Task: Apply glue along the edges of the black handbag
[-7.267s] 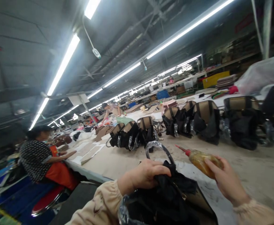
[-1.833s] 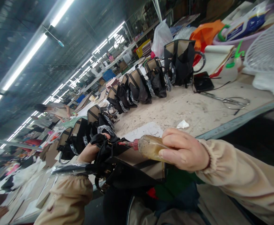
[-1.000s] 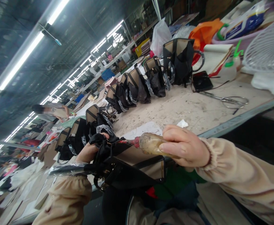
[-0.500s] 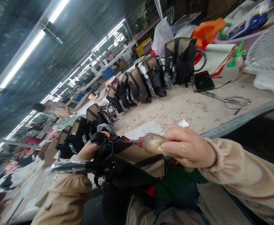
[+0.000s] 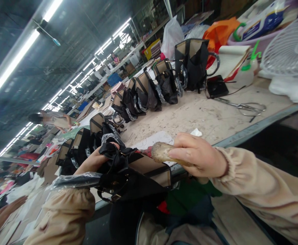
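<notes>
A black and tan handbag [image 5: 149, 172] lies on its side at the near edge of the table [image 5: 210, 119], partly over my lap. My left hand [image 5: 94, 161] is closed on its bunched black lining and its plastic-wrapped handle. My right hand [image 5: 198, 154] grips a squeeze bottle of amber glue [image 5: 161, 152]. The bottle's red nozzle points into the bag's open top, beside my left fingers.
A long row of similar handbags [image 5: 143, 92] stands along the table. Scissors [image 5: 245, 107], a black phone [image 5: 216, 86], a white fan [image 5: 288, 51], a green-capped bottle [image 5: 245, 73] and an orange bag [image 5: 221, 32] lie at the right. A seated person [image 5: 52, 119] works far left.
Since seven seconds ago the view has tilted and the glue nozzle has gone from above the table into the bag's top. In the last second both hands barely moved.
</notes>
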Available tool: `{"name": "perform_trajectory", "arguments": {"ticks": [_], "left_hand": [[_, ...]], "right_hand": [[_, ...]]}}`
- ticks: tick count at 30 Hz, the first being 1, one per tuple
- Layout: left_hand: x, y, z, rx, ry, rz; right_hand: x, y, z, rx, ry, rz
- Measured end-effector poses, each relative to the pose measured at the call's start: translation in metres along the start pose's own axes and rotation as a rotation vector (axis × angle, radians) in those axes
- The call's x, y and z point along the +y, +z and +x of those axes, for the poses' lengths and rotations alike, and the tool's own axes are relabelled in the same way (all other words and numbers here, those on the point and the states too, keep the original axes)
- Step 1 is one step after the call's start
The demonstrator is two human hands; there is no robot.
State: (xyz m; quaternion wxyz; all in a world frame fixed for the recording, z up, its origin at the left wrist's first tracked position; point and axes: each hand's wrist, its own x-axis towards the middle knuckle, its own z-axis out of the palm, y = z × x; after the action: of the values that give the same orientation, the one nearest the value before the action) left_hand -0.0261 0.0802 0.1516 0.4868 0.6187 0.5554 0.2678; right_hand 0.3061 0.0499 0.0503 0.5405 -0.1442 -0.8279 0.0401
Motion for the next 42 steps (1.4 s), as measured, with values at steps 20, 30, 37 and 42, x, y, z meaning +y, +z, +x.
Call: {"name": "perform_trajectory", "arguments": {"ticks": [20,30,37,42], "left_hand": [[-0.01,-0.009,0.022,-0.147,-0.083,0.059],[-0.021,-0.017,0.031,-0.191,-0.106,0.105],[-0.015,-0.014,0.031,-0.175,-0.112,0.132],[-0.012,-0.011,0.034,-0.168,-0.125,0.092]], "right_hand": [[0.016,0.007,-0.006,0.008,0.137,0.085],[0.018,0.009,-0.008,-0.02,0.153,0.117],[0.024,0.019,-0.008,0.03,0.175,0.106],[0.024,0.021,-0.013,-0.106,0.221,0.131]]}}
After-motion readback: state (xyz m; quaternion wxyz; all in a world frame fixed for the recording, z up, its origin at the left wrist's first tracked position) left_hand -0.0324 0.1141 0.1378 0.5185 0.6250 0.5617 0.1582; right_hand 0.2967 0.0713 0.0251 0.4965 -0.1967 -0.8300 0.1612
